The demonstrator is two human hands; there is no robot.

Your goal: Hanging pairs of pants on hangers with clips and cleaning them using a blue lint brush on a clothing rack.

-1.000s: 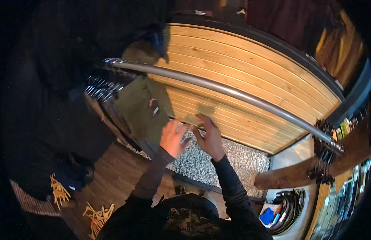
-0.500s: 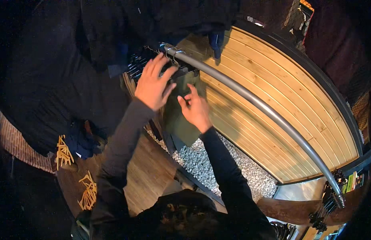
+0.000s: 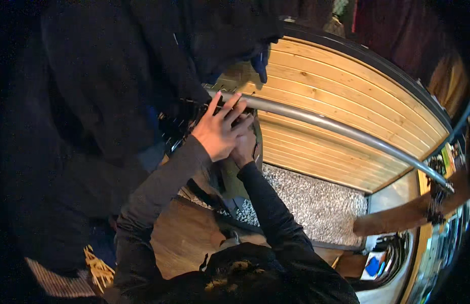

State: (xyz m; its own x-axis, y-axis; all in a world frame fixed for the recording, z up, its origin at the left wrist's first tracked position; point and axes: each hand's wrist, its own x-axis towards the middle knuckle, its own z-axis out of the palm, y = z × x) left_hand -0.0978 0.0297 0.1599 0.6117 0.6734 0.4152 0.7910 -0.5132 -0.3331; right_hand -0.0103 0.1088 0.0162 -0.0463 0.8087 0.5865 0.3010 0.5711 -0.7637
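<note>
My left hand is at the near end of the visible grey metal rail, its fingers spread over the hanger tops. My right hand is tucked against it from the right. The left hand covers most of the right hand's fingers, so their grip cannot be made out. Below both hands hangs an olive-green garment, partly hidden by my right forearm. Thin hanger hooks sit on the rail just beyond my left fingertips. Packed black hangers lie left of my left hand.
Dark garments hang across the left and top. A wooden slat panel stands behind the rail, with pale gravel beneath. More black hangers cluster at the rail's right end. Yellowish wooden hangers show at lower left.
Both hands have come together, the left moving right and lower across the right, which was apart with fingers spread. The view has shifted, showing more of the right side.
</note>
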